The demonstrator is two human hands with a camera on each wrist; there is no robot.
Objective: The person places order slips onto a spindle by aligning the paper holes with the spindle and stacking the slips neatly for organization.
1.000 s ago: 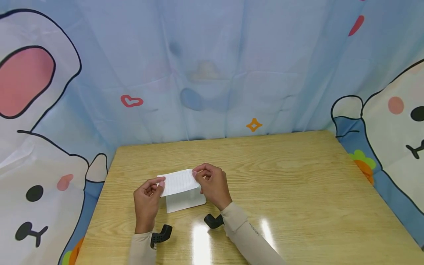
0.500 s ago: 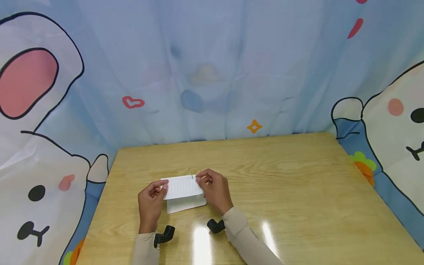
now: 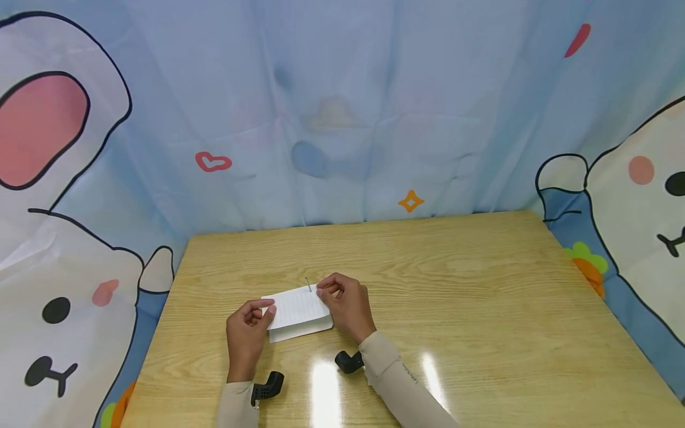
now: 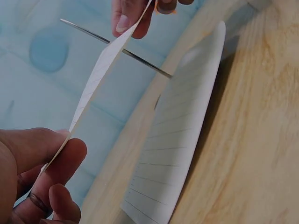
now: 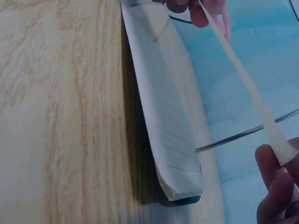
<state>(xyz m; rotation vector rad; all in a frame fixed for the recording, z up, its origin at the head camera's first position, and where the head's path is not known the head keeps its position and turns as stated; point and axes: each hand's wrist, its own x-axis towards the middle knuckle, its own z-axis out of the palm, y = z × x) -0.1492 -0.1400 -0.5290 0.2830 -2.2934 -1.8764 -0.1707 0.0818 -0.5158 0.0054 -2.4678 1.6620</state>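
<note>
Both hands pinch a white lined sheet of paper (image 3: 294,306) above the table, one at each end. My left hand (image 3: 248,333) grips its left end between thumb and forefinger. The right hand (image 3: 349,306) pinches the right end, close beside a thin metal spike (image 3: 308,284) that pokes up through the sheet. Seen from the left wrist, the spike (image 4: 149,64) runs on down to a stack of lined paper (image 4: 173,135) below, with a gap between sheet and stack. A dark base (image 5: 189,200) peeks out under the stack's end in the right wrist view.
The wooden table (image 3: 455,309) extends far to the right. Behind it hangs a blue curtain (image 3: 455,119) with cartoon prints. Black wrist cameras (image 3: 267,387) are worn on both arms.
The held sheet has come down toward the stack. The spike, not seen at first, now sticks up through it near the right hand. Both hands still pinch the sheet.
</note>
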